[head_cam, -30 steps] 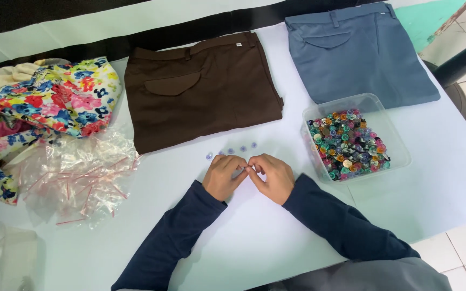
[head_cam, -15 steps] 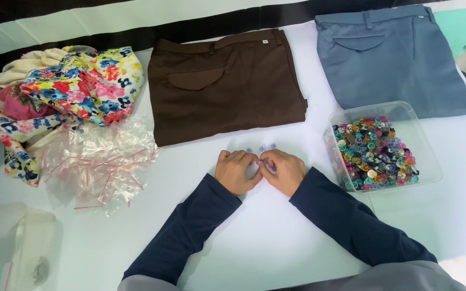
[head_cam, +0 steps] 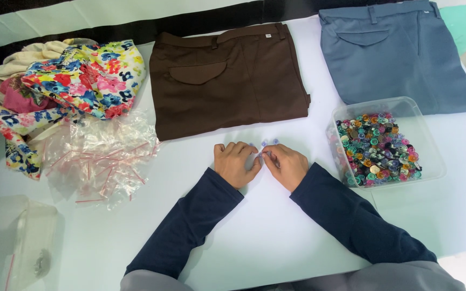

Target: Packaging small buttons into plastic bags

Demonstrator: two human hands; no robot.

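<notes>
In the middle of the frame, the left hand (head_cam: 237,163) and right hand (head_cam: 285,165) pinch together on a tiny pale button (head_cam: 260,154), just above the white worktop (head_cam: 276,237). It looks light, hard and slippery, so fingertips should grip its edges.

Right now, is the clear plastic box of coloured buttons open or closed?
Open: the clear plastic box has no lid on it, and the coloured buttons lie uncovered inside.
</notes>
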